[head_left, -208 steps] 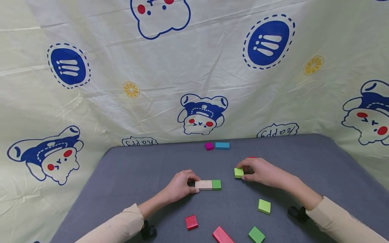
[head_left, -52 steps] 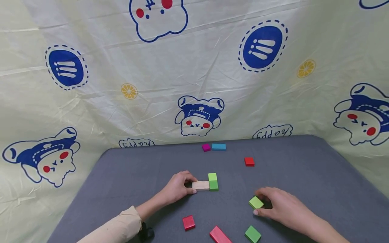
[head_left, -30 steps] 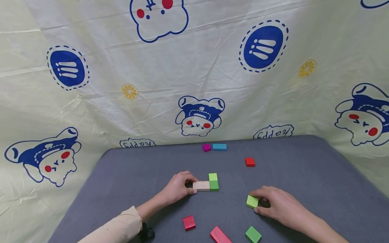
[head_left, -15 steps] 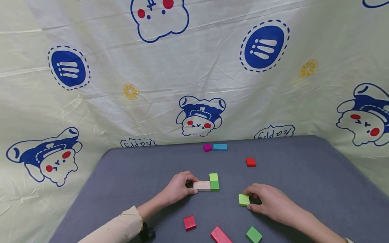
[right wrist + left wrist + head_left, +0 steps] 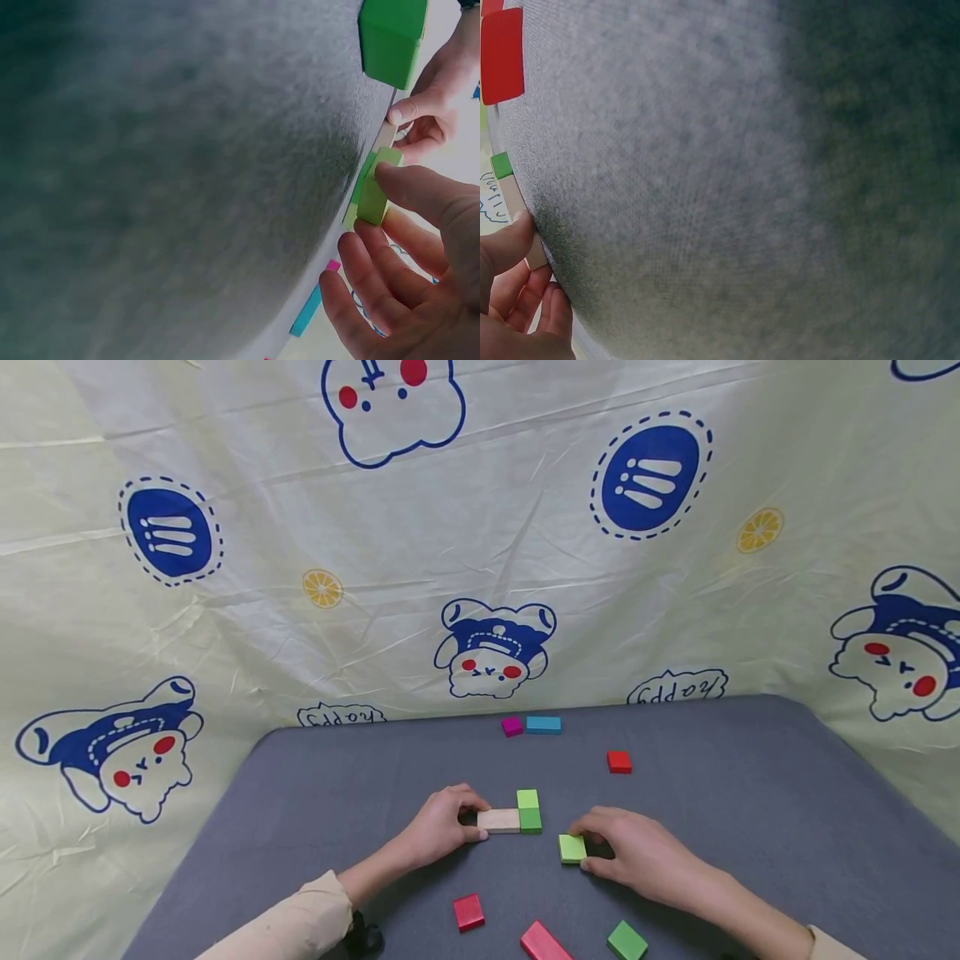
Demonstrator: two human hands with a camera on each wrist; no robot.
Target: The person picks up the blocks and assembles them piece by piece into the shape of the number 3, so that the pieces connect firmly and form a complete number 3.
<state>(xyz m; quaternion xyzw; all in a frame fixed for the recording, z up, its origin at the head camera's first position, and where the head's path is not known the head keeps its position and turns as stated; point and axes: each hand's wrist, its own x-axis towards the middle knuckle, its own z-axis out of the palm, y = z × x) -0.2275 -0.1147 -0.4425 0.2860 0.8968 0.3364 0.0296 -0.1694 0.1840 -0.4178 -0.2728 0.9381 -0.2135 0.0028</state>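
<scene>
You have one worktop (image 5: 360, 760), three red blocks (image 5: 618, 762) (image 5: 468, 912) (image 5: 545, 942), two green blocks (image 5: 530, 821) (image 5: 627, 941), two lime blocks (image 5: 527, 799) (image 5: 572, 849), one magenta block (image 5: 512, 727), one blue block (image 5: 543, 725) and one pale wooden block (image 5: 498, 821): ten blocks in all. Your left hand (image 5: 441, 825) and right hand (image 5: 636, 852) make two. The frame crops one near red block, so three is likely, not certain.

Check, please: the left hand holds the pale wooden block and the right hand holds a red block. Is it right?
Wrong colour: the head view shows the right hand holding a light green block. The left hand does hold the pale wooden block.
</scene>
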